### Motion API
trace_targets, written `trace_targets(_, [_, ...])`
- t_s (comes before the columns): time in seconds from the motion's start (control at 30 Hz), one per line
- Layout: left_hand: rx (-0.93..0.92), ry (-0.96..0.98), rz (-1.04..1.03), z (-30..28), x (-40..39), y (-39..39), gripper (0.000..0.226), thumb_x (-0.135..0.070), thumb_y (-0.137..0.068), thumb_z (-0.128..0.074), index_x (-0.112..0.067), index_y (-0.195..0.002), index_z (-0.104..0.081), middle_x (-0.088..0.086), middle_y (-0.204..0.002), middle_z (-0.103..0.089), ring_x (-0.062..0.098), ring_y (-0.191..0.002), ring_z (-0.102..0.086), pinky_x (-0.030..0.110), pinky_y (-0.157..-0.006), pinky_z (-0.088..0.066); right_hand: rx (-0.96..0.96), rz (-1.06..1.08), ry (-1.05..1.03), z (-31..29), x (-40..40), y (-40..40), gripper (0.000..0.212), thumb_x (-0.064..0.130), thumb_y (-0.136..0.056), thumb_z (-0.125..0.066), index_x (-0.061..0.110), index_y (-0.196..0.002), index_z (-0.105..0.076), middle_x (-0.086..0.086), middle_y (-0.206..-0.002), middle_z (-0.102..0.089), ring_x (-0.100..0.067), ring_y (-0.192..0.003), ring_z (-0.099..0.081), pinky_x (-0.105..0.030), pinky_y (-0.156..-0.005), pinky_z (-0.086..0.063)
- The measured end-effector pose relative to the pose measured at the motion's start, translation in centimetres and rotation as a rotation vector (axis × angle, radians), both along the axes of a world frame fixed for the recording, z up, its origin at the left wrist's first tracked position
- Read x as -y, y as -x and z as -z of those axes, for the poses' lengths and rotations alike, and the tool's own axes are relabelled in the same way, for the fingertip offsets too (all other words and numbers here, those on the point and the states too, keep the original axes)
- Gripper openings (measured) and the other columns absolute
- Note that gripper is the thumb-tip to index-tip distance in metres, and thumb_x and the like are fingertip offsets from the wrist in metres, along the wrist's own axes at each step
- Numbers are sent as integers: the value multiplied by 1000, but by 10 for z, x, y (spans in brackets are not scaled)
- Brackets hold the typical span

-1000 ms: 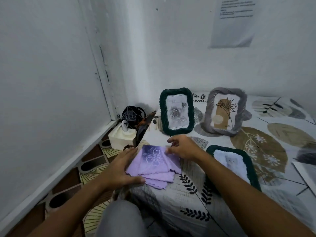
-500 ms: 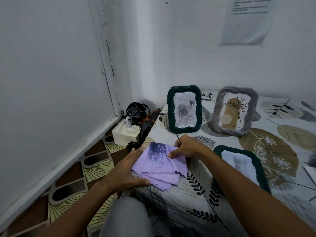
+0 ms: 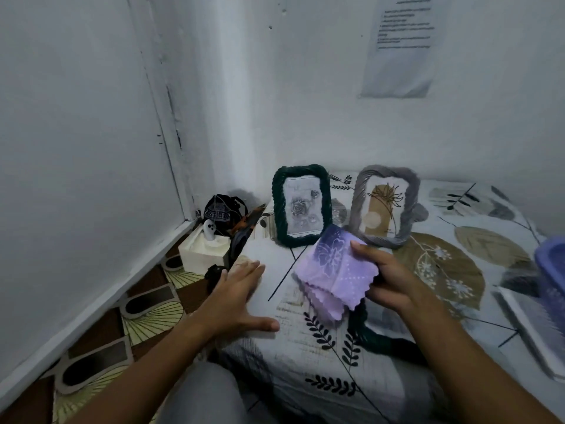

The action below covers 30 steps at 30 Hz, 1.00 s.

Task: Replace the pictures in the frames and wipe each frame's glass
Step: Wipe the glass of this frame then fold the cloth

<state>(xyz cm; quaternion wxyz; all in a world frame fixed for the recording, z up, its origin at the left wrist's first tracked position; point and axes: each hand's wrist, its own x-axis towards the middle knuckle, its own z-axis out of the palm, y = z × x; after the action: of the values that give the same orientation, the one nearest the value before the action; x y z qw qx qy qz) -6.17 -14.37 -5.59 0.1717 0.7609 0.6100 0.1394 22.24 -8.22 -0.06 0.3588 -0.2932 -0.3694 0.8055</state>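
right now, at centre frame, the right hand [image 3: 386,281] grips a folded lilac cloth [image 3: 334,270], thumb on top and fingers curled beneath it, lifting it off the leaf-patterned bedspread [image 3: 305,347]; the cloth's scalloped edges hang toward the lower left and its darker purple corner with a flower print points up. left of centre, the left hand [image 3: 235,296] is spread flat with straight fingers and thumb out, holding nothing, over the near left corner of the bedspread; whether it touches the fabric cannot be told. behind the cloth, a dark green frame [image 3: 301,206] stands upright with a grey rose picture in it, and just beside it to the right stands a grey frame [image 3: 383,205] holding a picture of a tan arch with a line-drawn plant; the cloth's top corner overlaps the lower edges of both in view. a second dark green frame [image 3: 371,335] lies flat under the right forearm, mostly hidden. on the floor at mid left, a cream tissue box [image 3: 203,250] has a small white figure [image 3: 209,229] sitting on its top, with a black pouch [image 3: 223,212] behind it in the corner. at the right edge, part of a blue-purple plastic tub [image 3: 552,267] shows, its contents out of view. a printed sheet [image 3: 400,45] is stuck on the wall at upper right.
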Motion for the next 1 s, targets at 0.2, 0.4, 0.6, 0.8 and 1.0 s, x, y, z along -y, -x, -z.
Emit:
trace_targets(0.2, [-19,-22,154,-11,-19,-71,143,-102,-38,-34,-22,-153,-7,-5,-161,-2,4,-143,8,39,-116,9,-40,293,-35,-23,24,-71,27,21,-71,-75,4,-91,-75,-17,-93,-70,-28,-79,-69,-36,-71,-59])
trace_targets(0.4, [-59,35,279,-10,-30,-128,138,-97,-43,-40,-23,-153,-4,-3,-162,-1,10,-147,7,39,-116,11,425,746,-315,-56,34,-139,18,13,-73,-72,7,-75,-55,-11,-69,-48,-23,-62,-48,-31,-59,-40])
trace_targets(0.6, [-47,43,285,5,-30,-139,130,-97,-49,-40,-26,-153,-5,-6,-161,-1,5,-144,12,43,-116,15,953,609,-633,-37,23,-129,24,14,-80,-73,5,-69,-53,-9,-65,-52,-17,-56,-51,-20,-50,-43])
trace_targets(0.8, [-107,-5,266,13,-24,-138,117,-89,-64,-46,-28,-153,-3,-10,-161,-2,3,-144,11,44,-118,11,985,383,-671,26,10,-89,33,17,-79,-75,12,-63,-46,-4,-63,-50,-15,-57,-49,-24,-54,-44])
trace_targets(1.0, [-143,-7,285,12,-25,-139,119,-90,-62,-46,-27,-153,-3,-11,-160,-1,6,-146,8,47,-118,10,1043,285,-817,45,5,-73,38,29,-76,-74,12,-66,-42,-10,-76,-60,-22,-73,-56,-35,-67,-43])
